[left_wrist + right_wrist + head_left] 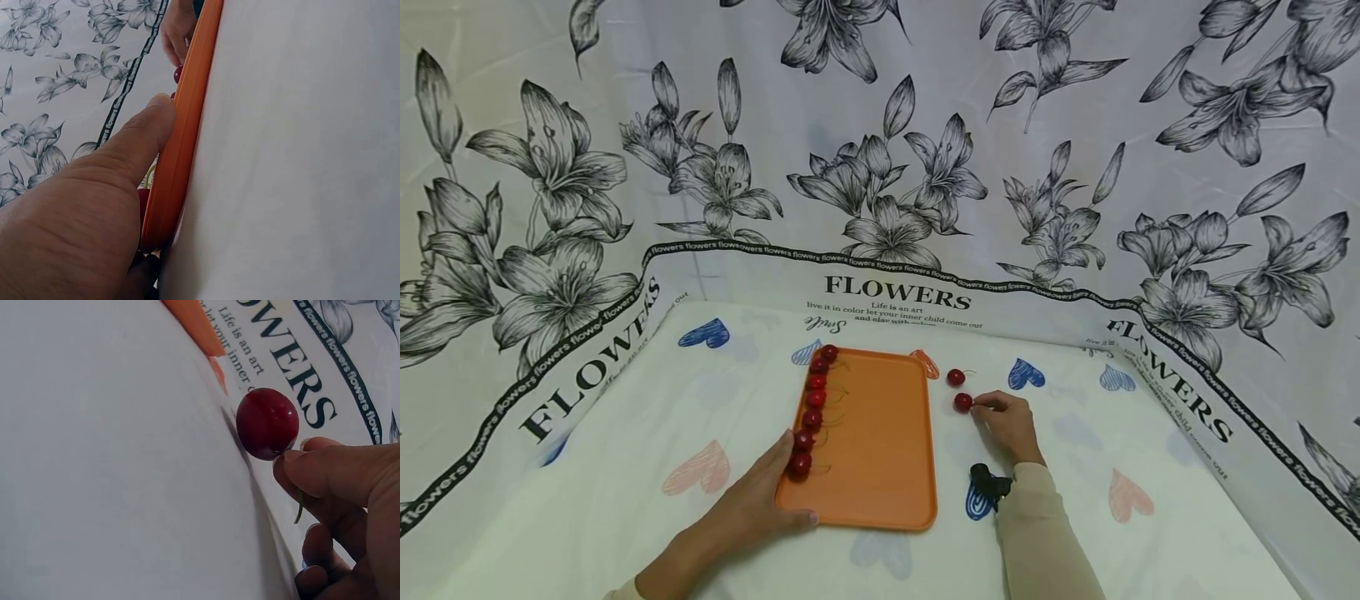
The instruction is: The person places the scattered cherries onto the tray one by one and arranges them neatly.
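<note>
An orange tray (872, 442) lies on the cloth with several red cherries (816, 398) lined up along its left edge, their stems pointing right. My left hand (752, 504) rests against the tray's near left corner, with the thumb straight along the near rim and the fingers by the left side. In the left wrist view the thumb (144, 134) touches the tray's edge (181, 156). To the right of the tray, my right hand (1011, 425) pinches a cherry (267, 424) at its stem end between thumb and fingertip. Another loose cherry (956, 377) lies just beyond it.
A white cloth (737, 375) with printed hearts covers the table. Behind and to both sides hangs a curtain (760, 125) with drawn lilies and "FLOWERS" lettering. A black device (988, 483) sits at my right wrist.
</note>
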Tool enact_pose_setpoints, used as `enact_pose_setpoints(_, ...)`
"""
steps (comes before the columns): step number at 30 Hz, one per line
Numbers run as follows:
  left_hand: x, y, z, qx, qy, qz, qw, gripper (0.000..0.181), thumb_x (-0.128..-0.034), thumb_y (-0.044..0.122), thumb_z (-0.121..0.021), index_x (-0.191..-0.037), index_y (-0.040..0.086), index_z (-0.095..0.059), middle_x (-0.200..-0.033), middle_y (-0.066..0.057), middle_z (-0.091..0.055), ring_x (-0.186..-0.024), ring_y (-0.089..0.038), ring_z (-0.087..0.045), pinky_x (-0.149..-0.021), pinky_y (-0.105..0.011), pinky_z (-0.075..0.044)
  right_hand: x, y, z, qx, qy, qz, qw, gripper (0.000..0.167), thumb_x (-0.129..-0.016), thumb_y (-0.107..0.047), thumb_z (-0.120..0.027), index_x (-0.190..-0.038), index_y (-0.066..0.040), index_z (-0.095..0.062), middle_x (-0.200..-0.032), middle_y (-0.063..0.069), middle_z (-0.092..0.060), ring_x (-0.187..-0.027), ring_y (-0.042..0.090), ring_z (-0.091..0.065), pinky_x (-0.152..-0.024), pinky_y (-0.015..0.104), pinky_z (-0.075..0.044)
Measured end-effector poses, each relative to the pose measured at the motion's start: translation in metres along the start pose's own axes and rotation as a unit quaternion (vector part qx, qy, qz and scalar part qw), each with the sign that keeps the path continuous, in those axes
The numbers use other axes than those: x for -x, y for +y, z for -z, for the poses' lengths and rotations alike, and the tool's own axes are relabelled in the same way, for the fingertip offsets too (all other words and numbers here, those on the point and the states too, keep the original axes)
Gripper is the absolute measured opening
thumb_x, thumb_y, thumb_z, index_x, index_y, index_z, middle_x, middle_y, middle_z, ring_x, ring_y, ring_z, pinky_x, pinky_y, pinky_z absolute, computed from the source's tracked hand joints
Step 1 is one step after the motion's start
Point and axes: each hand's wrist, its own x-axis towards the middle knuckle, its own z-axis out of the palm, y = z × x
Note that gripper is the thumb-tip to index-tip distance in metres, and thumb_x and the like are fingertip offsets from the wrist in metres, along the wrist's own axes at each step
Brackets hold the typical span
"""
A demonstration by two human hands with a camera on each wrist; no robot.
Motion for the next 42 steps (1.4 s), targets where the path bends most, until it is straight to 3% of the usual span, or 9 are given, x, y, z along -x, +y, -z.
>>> enact_pose_setpoints(7,-0.001,0.0,-0.001,-0.005,-0.005,0.007,0.9999,0.125,-0.0629,0.072,-0.073,-0.156,0.013,-0.013,-0.16,-0.003,-0.012,-0.144,-0.031,-0.014,-0.109,-0.053,-0.024,0.002,-0.003,0.008,-0.064,0.031,-0.004,0.9975,0.016,-0.09,-0.014,-0.069,-0.103,-0.007,-0.074,-0.105,0.008,-0.069,-0.101,0.026,-0.058,-0.088,0.038,-0.046)
enact_pose_setpoints(15,-0.002,0.0,0.001,-0.011,0.001,-0.002,0.9999,0.125,-0.0634,0.072,-0.072,-0.156,0.012,-0.013,-0.16,-0.005,-0.012,-0.144,-0.031,-0.014,-0.109,-0.053,-0.023,0.006,-0.027,0.025,-0.191,0.088,0.019,0.9773,0.025,-0.085,-0.016,-0.077,-0.103,-0.001,-0.072,-0.101,0.007,-0.069,-0.097,0.021,-0.061,-0.083,0.033,-0.046)
enact_pose_setpoints(21,-0.001,0.0,0.002,-0.006,0.0,0.004,1.0,0.125,-0.0631,0.072,-0.073,-0.156,0.014,-0.014,-0.16,-0.003,-0.012,-0.144,-0.03,-0.014,-0.109,-0.053,-0.024,0.019,-0.055,0.042,-0.235,0.111,0.084,0.9618,0.027,-0.084,-0.016,-0.077,-0.102,0.004,-0.071,-0.097,0.008,-0.067,-0.092,0.02,-0.059,-0.08,0.027,-0.047)
enact_pose_setpoints(29,0.0,0.001,0.003,0.0,-0.006,0.004,1.0,0.124,-0.0639,0.07,-0.074,-0.156,0.014,-0.013,-0.16,-0.005,-0.013,-0.143,-0.032,-0.015,-0.108,-0.055,-0.024,0.045,-0.091,0.056,-0.248,0.127,0.182,0.9431,0.022,-0.084,-0.011,-0.077,-0.099,0.006,-0.072,-0.092,0.011,-0.067,-0.08,0.022,-0.057,-0.071,0.027,-0.047)
enact_pose_setpoints(34,-0.002,0.002,0.003,0.0,-0.006,0.005,1.0,0.124,-0.0636,0.069,-0.075,-0.156,0.013,-0.013,-0.16,-0.005,-0.013,-0.143,-0.032,-0.015,-0.109,-0.054,-0.024,0.055,-0.11,0.056,-0.27,0.113,0.222,0.9299,0.021,-0.083,-0.005,-0.076,-0.098,0.009,-0.071,-0.091,0.012,-0.069,-0.08,0.021,-0.06,-0.072,0.025,-0.05)
enact_pose_setpoints(42,-0.002,0.001,0.001,0.009,-0.007,0.01,0.9999,0.125,-0.0626,0.068,-0.076,-0.156,0.012,-0.014,-0.16,-0.007,-0.014,-0.143,-0.034,-0.016,-0.108,-0.056,-0.024,0.068,-0.141,0.05,-0.283,0.092,0.295,0.908,0.014,-0.083,0.002,-0.074,-0.093,0.01,-0.071,-0.083,0.008,-0.069,-0.065,0.017,-0.05,-0.057,0.023,-0.044)
